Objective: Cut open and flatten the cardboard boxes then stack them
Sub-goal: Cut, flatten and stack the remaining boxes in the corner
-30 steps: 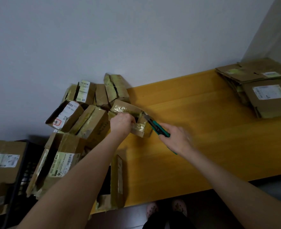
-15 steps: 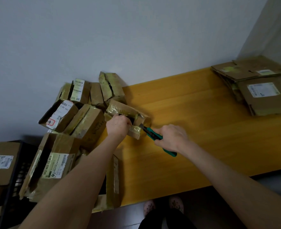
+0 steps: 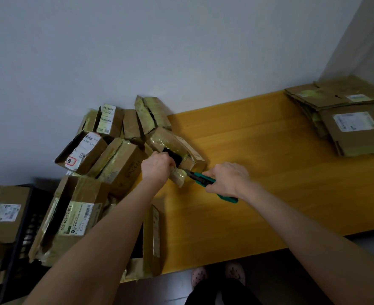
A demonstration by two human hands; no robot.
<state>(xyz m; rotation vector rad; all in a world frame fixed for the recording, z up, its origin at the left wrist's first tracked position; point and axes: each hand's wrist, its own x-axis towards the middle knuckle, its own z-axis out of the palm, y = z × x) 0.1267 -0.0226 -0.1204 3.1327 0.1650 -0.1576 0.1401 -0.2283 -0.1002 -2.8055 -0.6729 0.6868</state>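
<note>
Pale grey wall (image 3: 181,51) backs a yellow wooden worktop (image 3: 269,172), where a heap of taped cardboard boxes (image 3: 115,164) crowds left of and behind the left grip, and a stack of flattened boxes (image 3: 353,128) lies well to the right of the right grip, in the corner. Just beyond both grips a small taped box (image 3: 172,144) rests on the worktop with a dark opening showing, and the left grip (image 3: 157,167) has its fingers curled over the near edge of that opening. The right grip (image 3: 227,179) is wrapped round a green utility knife (image 3: 203,180), whose tip meets the box's near flap just right of the left grip.
</note>
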